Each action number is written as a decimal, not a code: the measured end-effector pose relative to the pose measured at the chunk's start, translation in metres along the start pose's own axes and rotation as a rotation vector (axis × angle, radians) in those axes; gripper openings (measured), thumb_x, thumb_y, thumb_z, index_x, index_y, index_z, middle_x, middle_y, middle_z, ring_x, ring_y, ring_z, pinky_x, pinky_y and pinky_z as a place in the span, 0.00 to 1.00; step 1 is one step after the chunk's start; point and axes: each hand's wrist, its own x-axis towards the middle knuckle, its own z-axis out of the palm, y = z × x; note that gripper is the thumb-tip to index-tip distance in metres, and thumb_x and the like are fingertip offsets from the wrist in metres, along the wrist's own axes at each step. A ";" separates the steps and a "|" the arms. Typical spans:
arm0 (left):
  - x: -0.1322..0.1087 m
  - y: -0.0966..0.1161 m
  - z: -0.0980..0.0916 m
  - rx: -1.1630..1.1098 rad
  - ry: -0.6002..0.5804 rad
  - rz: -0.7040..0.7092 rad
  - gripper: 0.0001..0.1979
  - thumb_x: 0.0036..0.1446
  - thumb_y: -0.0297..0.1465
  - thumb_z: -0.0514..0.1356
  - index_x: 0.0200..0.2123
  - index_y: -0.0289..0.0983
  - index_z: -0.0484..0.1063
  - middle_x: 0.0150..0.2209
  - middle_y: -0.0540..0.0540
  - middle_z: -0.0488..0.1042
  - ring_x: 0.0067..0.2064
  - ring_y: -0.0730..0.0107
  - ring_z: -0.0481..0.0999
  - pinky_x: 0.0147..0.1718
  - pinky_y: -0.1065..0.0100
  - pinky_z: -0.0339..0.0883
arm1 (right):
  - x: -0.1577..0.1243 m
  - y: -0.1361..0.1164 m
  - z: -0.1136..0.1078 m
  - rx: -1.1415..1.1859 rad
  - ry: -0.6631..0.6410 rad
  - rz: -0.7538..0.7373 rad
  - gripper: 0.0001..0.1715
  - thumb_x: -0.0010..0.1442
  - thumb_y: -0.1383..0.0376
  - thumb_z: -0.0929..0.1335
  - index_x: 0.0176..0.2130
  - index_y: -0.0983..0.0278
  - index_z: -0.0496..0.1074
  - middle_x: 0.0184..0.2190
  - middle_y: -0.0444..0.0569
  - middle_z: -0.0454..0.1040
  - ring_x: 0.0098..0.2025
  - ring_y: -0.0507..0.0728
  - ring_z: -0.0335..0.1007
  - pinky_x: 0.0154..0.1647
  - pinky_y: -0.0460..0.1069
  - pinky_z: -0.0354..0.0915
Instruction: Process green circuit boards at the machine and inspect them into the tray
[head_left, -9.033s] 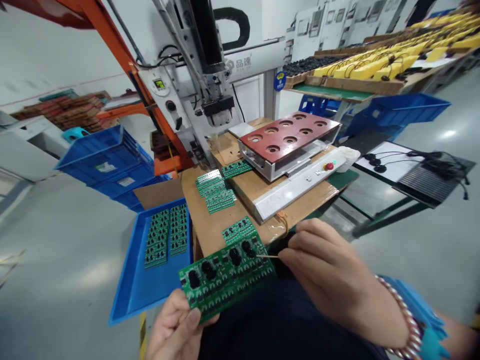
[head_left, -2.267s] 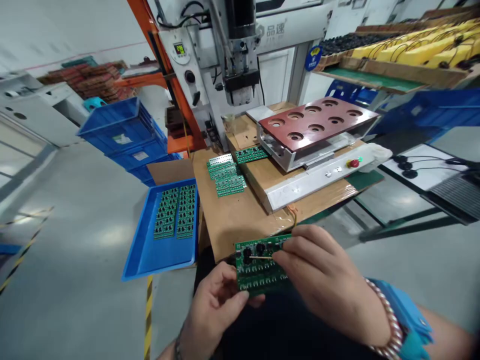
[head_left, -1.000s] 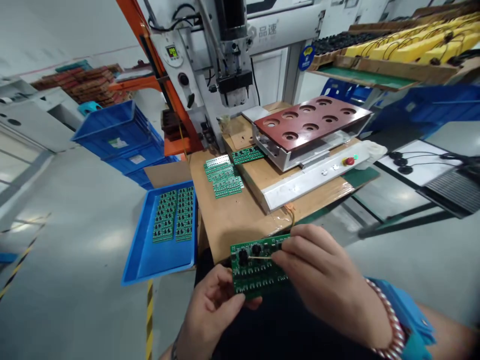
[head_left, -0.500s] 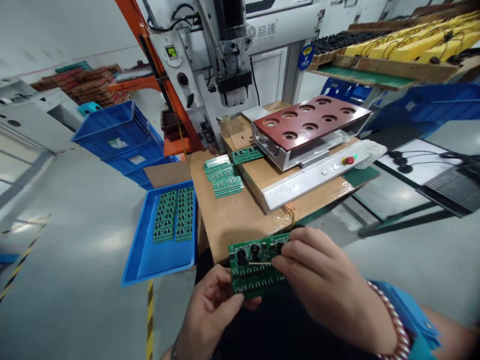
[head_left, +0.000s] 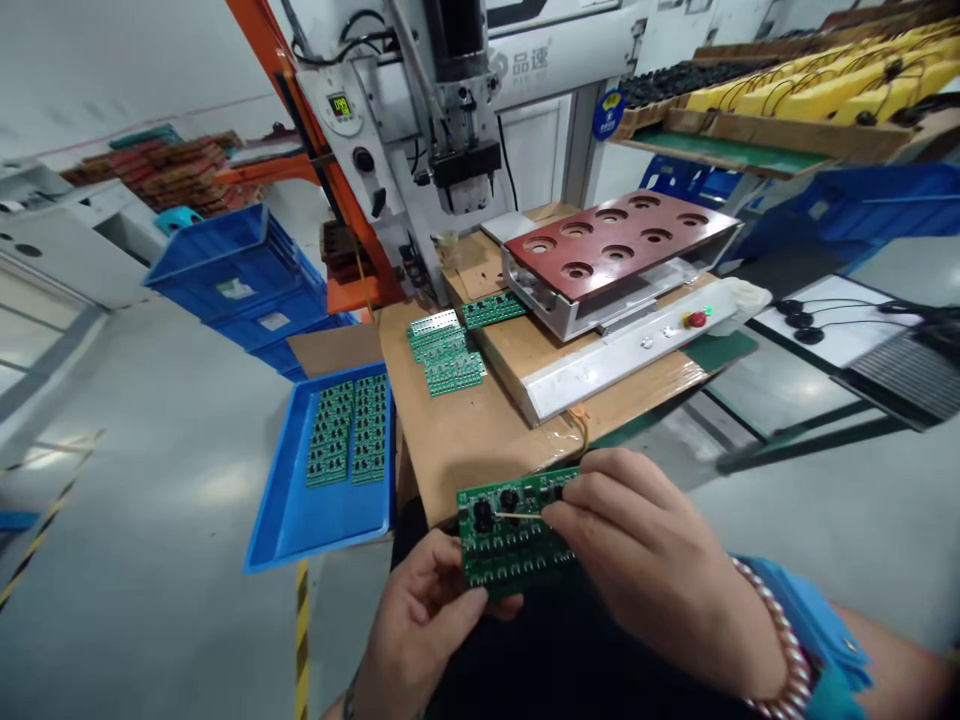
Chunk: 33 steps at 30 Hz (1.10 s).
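While the left hand (head_left: 420, 625) holds a PCB (head_left: 517, 565), the gantry (head_left: 570, 50) reads 品速

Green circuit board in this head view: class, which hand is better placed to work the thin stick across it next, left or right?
Right, most likely: the right hand pinches the thin wooden stick, its tip over the green circuit board, while the left hand is taken up holding the board from its lower left edge.

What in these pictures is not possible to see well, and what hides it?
Head view:
Right end of the green circuit board: hidden by the right hand.
End of the thin stick: hidden by the right fingers.
Small parts on the boards in the blue tray: too small to identify.
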 end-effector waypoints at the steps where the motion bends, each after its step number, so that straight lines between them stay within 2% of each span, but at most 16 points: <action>1: 0.000 0.000 0.000 0.001 -0.005 0.000 0.05 0.44 0.29 0.68 0.26 0.38 0.74 0.26 0.52 0.75 0.28 0.65 0.77 0.30 0.62 0.75 | 0.000 0.000 0.000 0.001 -0.002 0.000 0.10 0.59 0.75 0.60 0.36 0.68 0.69 0.30 0.50 0.68 0.39 0.56 0.58 0.36 0.51 0.58; 6: 0.000 0.000 -0.001 0.001 -0.018 0.012 0.04 0.45 0.27 0.67 0.27 0.38 0.74 0.28 0.52 0.76 0.29 0.65 0.77 0.31 0.60 0.75 | -0.002 -0.002 -0.002 0.036 -0.042 -0.002 0.10 0.59 0.74 0.60 0.34 0.67 0.68 0.30 0.49 0.67 0.36 0.55 0.58 0.35 0.51 0.57; 15: 0.000 0.002 -0.003 0.024 -0.040 0.014 0.04 0.46 0.28 0.66 0.26 0.38 0.73 0.27 0.52 0.76 0.28 0.66 0.78 0.30 0.64 0.74 | 0.002 -0.004 0.001 0.045 -0.060 -0.021 0.10 0.61 0.72 0.59 0.36 0.67 0.69 0.30 0.49 0.68 0.37 0.56 0.58 0.36 0.51 0.58; 28: 0.000 -0.001 -0.006 0.019 -0.056 0.021 0.04 0.47 0.28 0.66 0.27 0.39 0.73 0.27 0.52 0.76 0.29 0.67 0.78 0.31 0.63 0.74 | 0.004 0.000 -0.004 -0.018 0.001 -0.009 0.10 0.60 0.73 0.60 0.36 0.66 0.70 0.29 0.49 0.68 0.37 0.55 0.59 0.36 0.51 0.59; 33: 0.000 0.000 -0.004 0.023 -0.026 0.019 0.05 0.45 0.28 0.67 0.26 0.38 0.73 0.27 0.51 0.76 0.28 0.66 0.77 0.31 0.62 0.74 | 0.003 0.000 -0.002 -0.015 -0.006 -0.004 0.10 0.60 0.73 0.60 0.36 0.67 0.70 0.30 0.49 0.68 0.37 0.55 0.58 0.37 0.51 0.59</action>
